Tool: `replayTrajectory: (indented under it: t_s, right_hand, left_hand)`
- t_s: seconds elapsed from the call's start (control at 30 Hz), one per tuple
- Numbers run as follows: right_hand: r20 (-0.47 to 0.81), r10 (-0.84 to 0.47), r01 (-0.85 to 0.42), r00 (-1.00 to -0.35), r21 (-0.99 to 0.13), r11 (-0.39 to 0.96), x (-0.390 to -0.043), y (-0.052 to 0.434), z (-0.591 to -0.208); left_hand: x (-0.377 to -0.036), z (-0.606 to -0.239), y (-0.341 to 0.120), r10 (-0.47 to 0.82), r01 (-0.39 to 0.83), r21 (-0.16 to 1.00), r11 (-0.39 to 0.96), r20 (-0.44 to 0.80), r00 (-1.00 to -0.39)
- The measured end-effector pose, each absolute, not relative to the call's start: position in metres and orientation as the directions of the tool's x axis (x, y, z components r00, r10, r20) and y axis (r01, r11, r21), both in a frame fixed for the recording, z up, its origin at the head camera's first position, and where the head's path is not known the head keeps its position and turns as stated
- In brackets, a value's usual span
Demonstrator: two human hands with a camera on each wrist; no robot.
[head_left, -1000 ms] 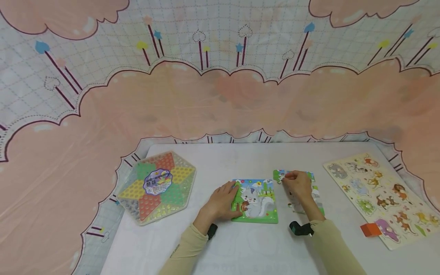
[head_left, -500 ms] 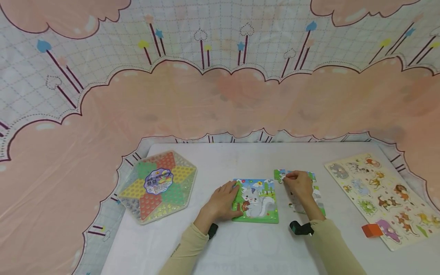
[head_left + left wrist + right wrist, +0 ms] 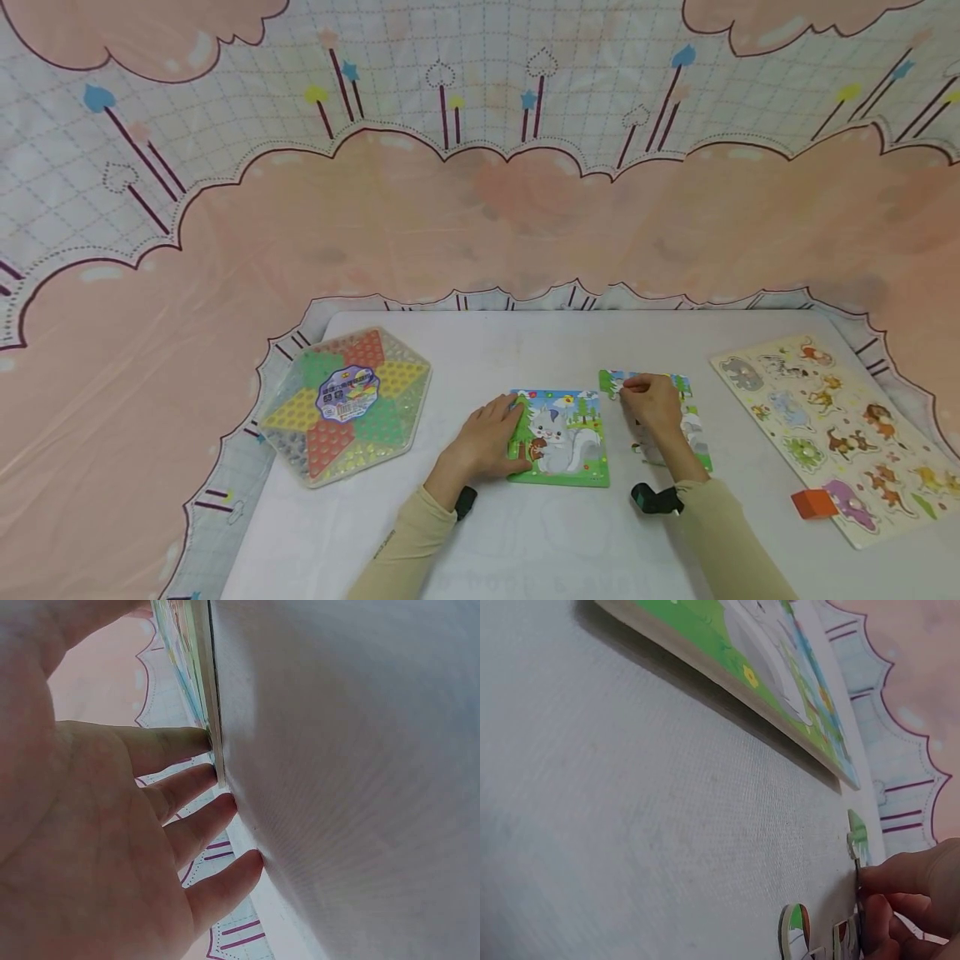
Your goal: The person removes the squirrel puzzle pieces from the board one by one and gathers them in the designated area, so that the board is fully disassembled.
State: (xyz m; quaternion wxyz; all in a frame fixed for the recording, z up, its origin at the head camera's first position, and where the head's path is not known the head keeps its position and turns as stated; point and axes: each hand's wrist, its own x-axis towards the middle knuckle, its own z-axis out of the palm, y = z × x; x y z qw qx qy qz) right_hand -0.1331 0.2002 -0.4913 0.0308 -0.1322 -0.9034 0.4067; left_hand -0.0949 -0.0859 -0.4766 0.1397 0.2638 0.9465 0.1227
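Observation:
A squirrel picture puzzle board (image 3: 566,437) lies flat on the white table in the middle of the head view. My left hand (image 3: 480,437) rests along its left side, thumb over the lower corner. In the left wrist view the fingers stretch out straight, with fingertips (image 3: 251,866) at the board's edge and the tabletop. To the right, my right hand (image 3: 654,408) pinches a thin jigsaw piece (image 3: 859,896) between thumb and fingers. Around and under that hand lie several jigsaw pieces (image 3: 697,433), partly hidden by it. One rounded piece (image 3: 795,934) shows clearly in the right wrist view.
A hexagonal Chinese checkers board (image 3: 397,417) in clear wrap lies at the left. On the right is a wooden animal peg puzzle (image 3: 810,425), with an orange block (image 3: 813,503) by its near left edge. A patterned curtain hangs behind the table.
Both hands hold nearly the same pose throughout. The whole head view shifts only slightly; the boards and pieces keep their places.

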Motion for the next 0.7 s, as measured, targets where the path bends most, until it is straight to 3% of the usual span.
replayTrajectory:
  t_s: [0.47,0.7]
  right_hand:
    - [0.05,0.272,0.138,-0.961,-0.767,0.627,-0.128,0.199,-0.488]
    - [0.11,0.07,-0.052,-0.991,-0.822,0.566,-0.12,0.185,-0.486]
  left_hand:
    - [-0.093,-0.474,-0.086,0.539,0.475,0.299,0.828,-0.193,-0.82]
    - [-0.094,-0.476,-0.086,0.537,0.471,0.3,0.83,-0.201,-0.819]
